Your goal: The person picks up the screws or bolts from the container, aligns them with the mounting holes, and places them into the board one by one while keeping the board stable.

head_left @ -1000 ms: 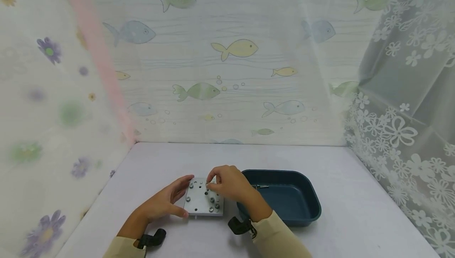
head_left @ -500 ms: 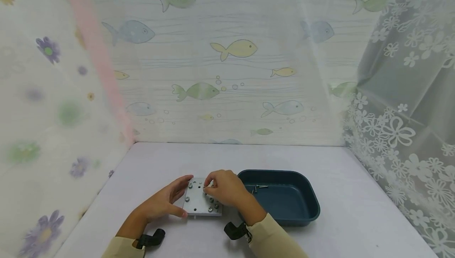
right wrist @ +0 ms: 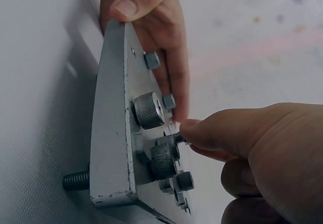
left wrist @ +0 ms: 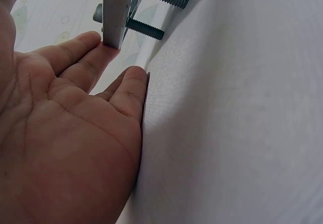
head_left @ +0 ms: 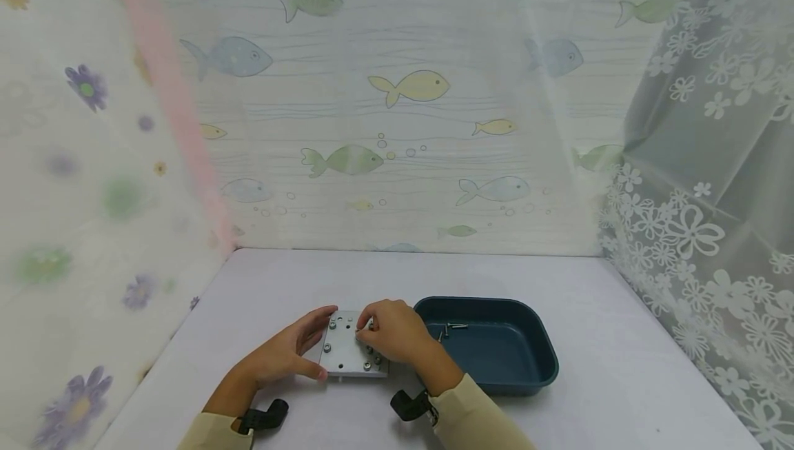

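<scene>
A flowered sheet (head_left: 37, 216) hangs at the left, bordered by a pink strip (head_left: 167, 85); a fish-print sheet (head_left: 434, 43) spans the back, and a grey lace curtain (head_left: 701, 229) drapes the right. Between them lies a white table (head_left: 298, 271). The left hand (head_left: 288, 350) holds the metal plate (head_left: 344, 353) along its left side, thumb at the near corner, fingers spread to the far one. The plate lies flat, just left of the right hand, its top dotted with holes and bolts (head_left: 367, 366); threaded ends (left wrist: 146, 28) jut from its underside. Over the plate's right half, the right hand (head_left: 397, 329) pinches a small screw (right wrist: 180, 137) between thumb and finger, right at the plate's face; whether it sits in a hole, I cannot tell. Right of that hand, a blue tray (head_left: 521, 346) holds loose screws (head_left: 457, 326) near its left end.
</scene>
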Available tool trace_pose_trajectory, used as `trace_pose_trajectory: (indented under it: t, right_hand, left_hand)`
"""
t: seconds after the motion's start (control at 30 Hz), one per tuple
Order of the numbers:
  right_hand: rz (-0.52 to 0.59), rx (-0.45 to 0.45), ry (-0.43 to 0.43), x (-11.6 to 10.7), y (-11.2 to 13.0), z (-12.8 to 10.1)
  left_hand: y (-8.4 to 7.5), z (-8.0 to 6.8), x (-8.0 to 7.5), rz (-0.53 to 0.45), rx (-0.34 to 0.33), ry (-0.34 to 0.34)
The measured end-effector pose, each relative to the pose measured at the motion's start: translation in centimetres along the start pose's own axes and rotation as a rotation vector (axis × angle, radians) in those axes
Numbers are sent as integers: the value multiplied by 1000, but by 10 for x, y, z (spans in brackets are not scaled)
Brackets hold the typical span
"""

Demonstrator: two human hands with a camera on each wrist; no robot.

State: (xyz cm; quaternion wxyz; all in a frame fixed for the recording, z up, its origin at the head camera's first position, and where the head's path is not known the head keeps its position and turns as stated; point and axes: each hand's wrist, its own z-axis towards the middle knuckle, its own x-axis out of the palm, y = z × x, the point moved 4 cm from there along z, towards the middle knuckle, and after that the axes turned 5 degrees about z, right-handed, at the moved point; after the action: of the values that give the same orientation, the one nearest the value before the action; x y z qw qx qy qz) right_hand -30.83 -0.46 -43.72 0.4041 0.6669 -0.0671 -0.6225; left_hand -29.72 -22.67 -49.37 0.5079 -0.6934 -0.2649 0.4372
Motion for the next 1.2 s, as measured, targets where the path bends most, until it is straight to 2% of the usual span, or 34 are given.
trace_pose_trajectory:
  t: [0.63, 0.87, 1.03, 1.2]
  right_hand:
    - [-90, -27, -1, 4, 0, 0]
    - [-104, -11, -2, 3, 0, 0]
    - [-68, 3, 6, 0, 1, -1]
    - [6, 9, 22, -13, 6, -2]
  left_hand:
    - [1, 0, 0, -5, 30, 9]
    - [0, 0, 1, -4, 41, 10]
    - [1, 1, 1, -6, 28, 6]
    - [1, 2, 0, -1, 21, -3]
